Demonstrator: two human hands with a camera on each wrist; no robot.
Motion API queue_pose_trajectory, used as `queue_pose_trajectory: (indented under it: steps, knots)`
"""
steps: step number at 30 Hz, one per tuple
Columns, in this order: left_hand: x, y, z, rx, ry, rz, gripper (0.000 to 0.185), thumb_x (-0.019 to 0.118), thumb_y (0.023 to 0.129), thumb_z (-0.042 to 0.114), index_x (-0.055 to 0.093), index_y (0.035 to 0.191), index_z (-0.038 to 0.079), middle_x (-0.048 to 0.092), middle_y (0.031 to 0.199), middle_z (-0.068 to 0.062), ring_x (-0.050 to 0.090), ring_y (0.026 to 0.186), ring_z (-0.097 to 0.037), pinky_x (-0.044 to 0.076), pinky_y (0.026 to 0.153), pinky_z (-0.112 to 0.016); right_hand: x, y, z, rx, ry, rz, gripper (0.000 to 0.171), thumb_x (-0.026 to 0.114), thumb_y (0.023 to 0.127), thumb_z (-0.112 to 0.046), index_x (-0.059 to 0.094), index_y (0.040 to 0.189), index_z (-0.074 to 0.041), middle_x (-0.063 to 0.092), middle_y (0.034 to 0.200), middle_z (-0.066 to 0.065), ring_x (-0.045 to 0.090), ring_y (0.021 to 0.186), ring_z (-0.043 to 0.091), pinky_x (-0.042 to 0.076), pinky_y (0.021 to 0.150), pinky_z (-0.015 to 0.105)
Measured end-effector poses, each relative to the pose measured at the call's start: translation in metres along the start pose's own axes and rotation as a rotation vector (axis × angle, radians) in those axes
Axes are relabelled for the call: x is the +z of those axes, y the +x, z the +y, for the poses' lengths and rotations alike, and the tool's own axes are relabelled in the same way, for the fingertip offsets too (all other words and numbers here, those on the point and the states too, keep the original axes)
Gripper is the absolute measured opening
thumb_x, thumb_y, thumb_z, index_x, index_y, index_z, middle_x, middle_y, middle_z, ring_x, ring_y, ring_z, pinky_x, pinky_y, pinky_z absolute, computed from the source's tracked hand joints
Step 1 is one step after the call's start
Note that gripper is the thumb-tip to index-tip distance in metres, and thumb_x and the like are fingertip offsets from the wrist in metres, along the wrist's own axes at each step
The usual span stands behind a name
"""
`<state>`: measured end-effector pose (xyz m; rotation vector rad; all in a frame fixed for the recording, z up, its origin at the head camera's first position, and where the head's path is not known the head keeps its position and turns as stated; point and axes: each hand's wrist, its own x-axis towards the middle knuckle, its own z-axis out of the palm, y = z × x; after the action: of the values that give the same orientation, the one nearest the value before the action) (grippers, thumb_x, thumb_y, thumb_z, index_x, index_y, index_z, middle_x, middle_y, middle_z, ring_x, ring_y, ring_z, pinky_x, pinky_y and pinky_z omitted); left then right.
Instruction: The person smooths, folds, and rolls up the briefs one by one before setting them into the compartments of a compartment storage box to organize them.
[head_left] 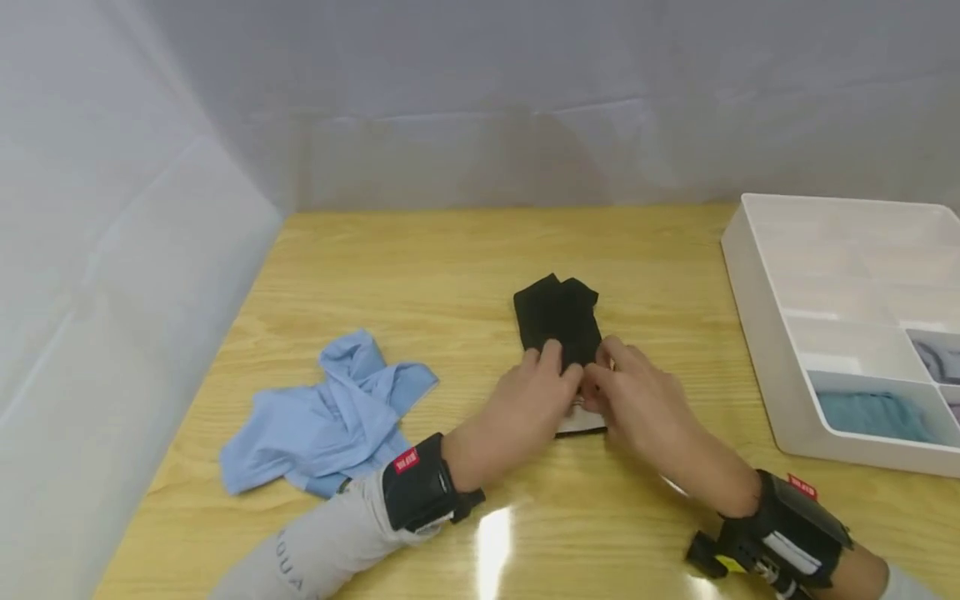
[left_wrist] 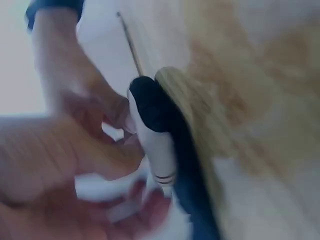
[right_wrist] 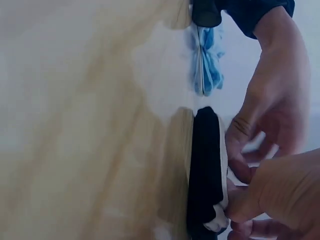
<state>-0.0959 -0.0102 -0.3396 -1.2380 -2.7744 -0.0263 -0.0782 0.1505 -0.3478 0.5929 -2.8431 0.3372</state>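
Staged recording booth: white sheeting [head_left: 135,275] around wooden table [head_left: 450,258].

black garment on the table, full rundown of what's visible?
The black garment is a small folded piece of soft, matte fabric, lying flat on the wooden table near its middle. The far end shows two short flaps. The wrist views show a white layer along its near edge. The left hand and right hand both pinch that near edge. What kind of garment it is cannot be told.

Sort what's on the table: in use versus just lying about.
In use: black garment with a white waistband, pinched at its near edge by left hand and right hand.
Lying about: crumpled light blue garment; white divided tray holding folded clothes.
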Motion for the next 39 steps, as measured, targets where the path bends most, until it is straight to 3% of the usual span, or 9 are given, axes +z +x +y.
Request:
queue_pose_trajectory:
  steps: [4,7,12,17,24,26,29,35,39]
  knots:
    - [0.0,-0.012,0.015,0.21,0.273,0.116,0.008,0.06,0.092,0.014,0.067,0.096,0.012,0.057,0.084,0.0,0.052,0.073,-0.014,0.046,0.061,-0.021,0.0,-0.012,-0.003,-0.105,-0.023,0.068,0.019,0.071,0.073,0.011,0.068,0.078,-0.007,0.055,0.08,0.0,0.052,0.074,0.017,0.049,0.053,0.03]
    - [-0.001,-0.02,0.019,0.268,0.352,0.167,0.008,0.06,0.091,0.015,0.067,0.088,0.015,0.057,0.075,0.003,0.053,0.066,-0.011,0.044,0.057,-0.02,0.001,-0.025,-0.004,-0.203,0.0,0.129,0.016,0.076,0.071,0.007,0.072,0.082,-0.004,0.064,0.081,0.002,0.058,0.079,0.019,0.053,0.065,0.032]
    - [-0.003,-0.028,0.019,0.282,0.404,0.145,0.005,0.062,0.09,0.016,0.065,0.087,0.017,0.058,0.075,0.006,0.053,0.067,-0.008,0.044,0.061,-0.02,0.003,-0.038,-0.005,-0.311,0.018,0.175,0.028,0.085,0.068,-0.01,0.071,0.09,-0.001,0.069,0.092,0.008,0.063,0.087,0.023,0.054,0.075,0.036]
    - [-0.003,-0.026,0.019,0.279,0.366,0.11,0.01,0.065,0.082,0.009,0.063,0.089,0.015,0.056,0.075,0.004,0.053,0.068,-0.008,0.045,0.062,-0.019,0.001,-0.033,-0.003,-0.314,0.022,0.162,0.023,0.084,0.067,-0.002,0.069,0.085,-0.004,0.066,0.083,0.002,0.061,0.078,0.017,0.053,0.066,0.032]
    - [-0.002,-0.023,0.021,0.257,0.361,0.131,0.01,0.064,0.081,0.006,0.064,0.088,0.012,0.052,0.073,0.003,0.051,0.064,-0.009,0.045,0.057,-0.018,-0.005,-0.033,-0.002,-0.367,-0.087,0.088,0.021,0.077,0.069,0.004,0.065,0.086,0.0,0.064,0.079,0.005,0.058,0.073,0.019,0.051,0.063,0.03]
    - [-0.003,-0.021,0.02,0.255,0.312,0.128,0.007,0.065,0.083,0.007,0.064,0.087,0.013,0.052,0.072,0.003,0.051,0.063,-0.009,0.045,0.056,-0.018,-0.007,-0.033,-0.002,-0.374,-0.079,0.064,0.02,0.074,0.071,0.006,0.063,0.086,0.0,0.063,0.078,0.005,0.058,0.073,0.019,0.051,0.064,0.031]
    - [-0.006,-0.02,0.014,0.263,0.148,0.072,0.002,0.065,0.087,0.009,0.064,0.087,0.011,0.055,0.073,0.002,0.054,0.064,-0.011,0.046,0.057,-0.019,-0.01,-0.034,0.0,-0.365,-0.011,0.033,0.017,0.074,0.075,0.002,0.061,0.086,-0.002,0.062,0.076,0.002,0.06,0.072,0.019,0.051,0.063,0.033]
    - [-0.021,-0.019,-0.001,0.26,-0.265,-0.173,0.008,0.064,0.088,0.003,0.065,0.087,0.01,0.057,0.072,0.004,0.054,0.063,-0.006,0.044,0.056,-0.016,-0.021,-0.034,0.004,-0.334,0.195,-0.119,0.015,0.074,0.08,-0.004,0.068,0.094,-0.004,0.067,0.077,-0.001,0.062,0.067,0.009,0.051,0.058,0.027]
    - [-0.027,-0.019,-0.002,0.185,-0.411,-0.284,0.007,0.07,0.085,0.005,0.066,0.088,0.01,0.05,0.065,0.008,0.045,0.056,-0.001,0.038,0.052,-0.012,-0.026,-0.031,0.005,-0.277,0.332,-0.243,0.011,0.072,0.083,-0.004,0.072,0.094,-0.008,0.069,0.077,-0.004,0.056,0.062,-0.002,0.047,0.054,0.019]
